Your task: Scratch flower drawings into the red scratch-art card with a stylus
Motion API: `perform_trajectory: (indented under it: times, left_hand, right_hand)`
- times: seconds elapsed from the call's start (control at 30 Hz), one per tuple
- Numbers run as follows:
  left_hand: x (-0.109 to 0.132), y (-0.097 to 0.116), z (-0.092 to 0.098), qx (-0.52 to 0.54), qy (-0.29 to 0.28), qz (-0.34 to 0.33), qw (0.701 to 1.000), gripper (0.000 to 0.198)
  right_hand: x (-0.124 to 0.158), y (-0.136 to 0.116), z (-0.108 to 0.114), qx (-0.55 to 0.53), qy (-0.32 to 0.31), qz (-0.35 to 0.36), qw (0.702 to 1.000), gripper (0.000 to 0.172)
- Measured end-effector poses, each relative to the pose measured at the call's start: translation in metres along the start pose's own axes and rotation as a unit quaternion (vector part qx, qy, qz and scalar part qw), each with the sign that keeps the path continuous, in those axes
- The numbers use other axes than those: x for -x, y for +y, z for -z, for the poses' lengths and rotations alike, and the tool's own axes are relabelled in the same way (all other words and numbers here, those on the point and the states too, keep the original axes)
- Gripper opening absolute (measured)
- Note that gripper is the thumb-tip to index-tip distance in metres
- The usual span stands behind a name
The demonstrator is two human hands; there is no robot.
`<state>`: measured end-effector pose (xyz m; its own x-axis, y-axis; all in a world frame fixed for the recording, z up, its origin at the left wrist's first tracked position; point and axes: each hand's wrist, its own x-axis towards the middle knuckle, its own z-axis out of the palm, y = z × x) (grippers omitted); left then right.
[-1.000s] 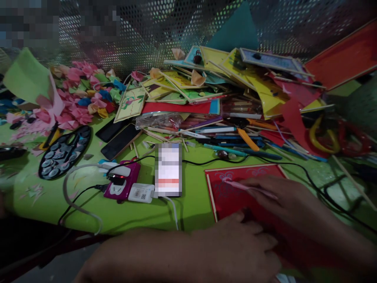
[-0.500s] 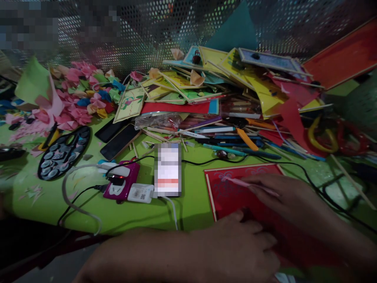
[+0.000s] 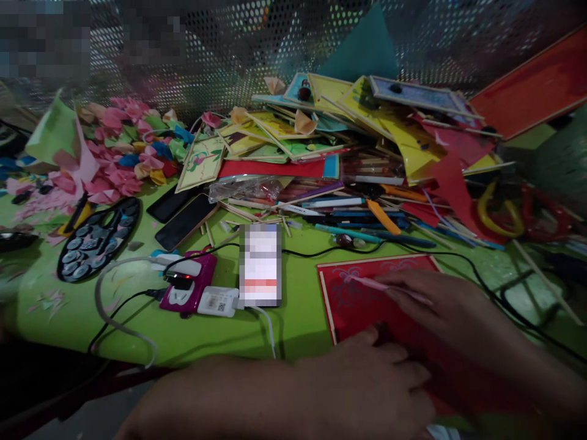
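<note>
A sheet of red card (image 3: 362,311) with pale wooden strips along its edges lies at the lower right. Swirling light lines (image 3: 347,282) are drawn near its upper left corner. My right hand (image 3: 440,305) grips a slim pink pen (image 3: 380,285), with the tip on those lines. Lower down, my left hand (image 3: 371,385) rests over the card, back upward. Its fingers are slightly bent and apart, with nothing visible in them, though their undersides are hidden. Part of the card is covered by both hands.
Left of the card are a lit phone (image 3: 260,266), a purple power strip (image 3: 202,275) with cables, and a black paint palette (image 3: 98,241). Framed paper pictures (image 3: 275,131), pens and sticks pile up behind. A black cable (image 3: 468,260) runs past the card's right side.
The view has shifted very slightly. My hands and the pink pen stay in almost the same place over the card.
</note>
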<state>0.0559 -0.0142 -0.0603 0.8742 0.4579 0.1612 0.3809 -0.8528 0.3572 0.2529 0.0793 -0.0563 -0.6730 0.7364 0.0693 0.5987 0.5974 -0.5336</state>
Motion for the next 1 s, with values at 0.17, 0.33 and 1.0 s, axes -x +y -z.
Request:
perform_trajectory:
  times: [0.17,0.33,1.0]
  left_hand:
    - [0.0000,-0.0005,0.0030,0.002,-0.012,0.000,1.000,0.039]
    - [-0.0004,-0.0007,0.0025,0.003,-0.011,-0.002,1.000,0.038]
    - [0.0001,-0.0010,-0.0058,0.004,0.001,-0.002,1.000,0.039]
  right_hand:
    - [0.0005,0.0015,0.0013,0.009,-0.003,-0.001,1.000,0.030]
    - [0.0005,0.0006,0.0023,0.000,-0.011,0.001,1.000,0.031]
    - [0.0017,0.0033,-0.0012,0.000,0.003,0.010,1.000,0.031]
